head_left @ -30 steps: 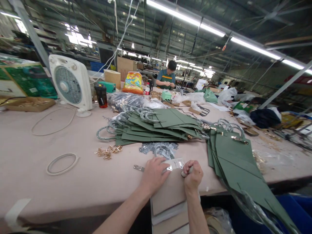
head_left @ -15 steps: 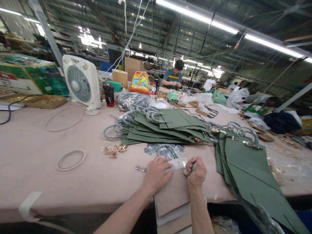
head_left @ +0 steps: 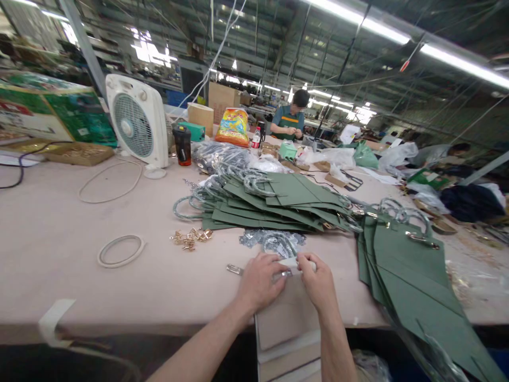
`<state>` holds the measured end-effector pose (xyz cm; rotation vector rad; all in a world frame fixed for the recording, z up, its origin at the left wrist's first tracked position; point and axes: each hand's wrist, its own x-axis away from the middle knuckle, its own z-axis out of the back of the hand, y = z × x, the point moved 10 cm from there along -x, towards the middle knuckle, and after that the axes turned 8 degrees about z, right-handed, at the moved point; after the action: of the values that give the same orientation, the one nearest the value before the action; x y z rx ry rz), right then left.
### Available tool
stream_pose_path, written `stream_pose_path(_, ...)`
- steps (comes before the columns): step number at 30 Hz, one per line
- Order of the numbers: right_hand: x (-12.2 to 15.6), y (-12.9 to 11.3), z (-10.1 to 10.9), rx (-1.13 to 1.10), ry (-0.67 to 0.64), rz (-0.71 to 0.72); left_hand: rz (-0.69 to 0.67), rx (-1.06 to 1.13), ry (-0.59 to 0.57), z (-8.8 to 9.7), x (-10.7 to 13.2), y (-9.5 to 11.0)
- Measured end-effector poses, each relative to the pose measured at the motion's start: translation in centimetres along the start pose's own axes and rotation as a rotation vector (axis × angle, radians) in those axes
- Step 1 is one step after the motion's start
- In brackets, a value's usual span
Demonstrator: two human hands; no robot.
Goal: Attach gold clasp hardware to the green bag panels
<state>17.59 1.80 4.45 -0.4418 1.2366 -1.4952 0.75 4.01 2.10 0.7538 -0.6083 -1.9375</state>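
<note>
A beige bag panel [head_left: 288, 313] lies before me and runs over the table's front edge. My left hand [head_left: 260, 281] rests on its upper end, with fingers bent and pressing it down. Near those fingertips a small shiny metal piece [head_left: 285, 274] shows on a whitish strip. My right hand [head_left: 317, 278] is closed around a tool with a pale rounded handle [head_left: 314, 266]; its working end is hidden. Just beyond the hands are a clear-wrapped bag handle [head_left: 276, 244] and grey metal pieces [head_left: 254, 237]. A metal plate [head_left: 234, 269] lies left of my left hand.
Green bag panels [head_left: 286, 209] with wrapped handles are piled ahead, and more green panels [head_left: 409, 265] hang over the edge at right. Gold hardware [head_left: 191, 239], a tape roll [head_left: 121, 251] and a fan [head_left: 137, 124] stand left. A co-worker [head_left: 289, 119] sits across the table.
My right hand has turned over and moved inward, closer to my left hand, with the handle still in it. The left hand stays on the panel. The view has shifted slightly.
</note>
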Motion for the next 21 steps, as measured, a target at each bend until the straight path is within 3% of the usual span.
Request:
stream_pose_path(3,0.6,1.1,-0.1,0.214,-0.16,-0.048,0.009,0.028,0.002,0.1,0.0,-0.2)
stream_pose_path(6,1.0,2.3,-0.7,0.265,-0.255,-0.067,0.003,0.047,-0.007,0.0,0.0,-0.2)
stream_pose_path(16,0.7,3.3,-1.6,0.196,-0.364,-0.089,0.126,0.12,-0.051,0.0,-1.3,-0.7)
stream_pose_path(21,0.9,3.1,-1.6,0.168,-0.391,-0.101,0.237,0.102,-0.169,-0.9,-2.6,-1.6)
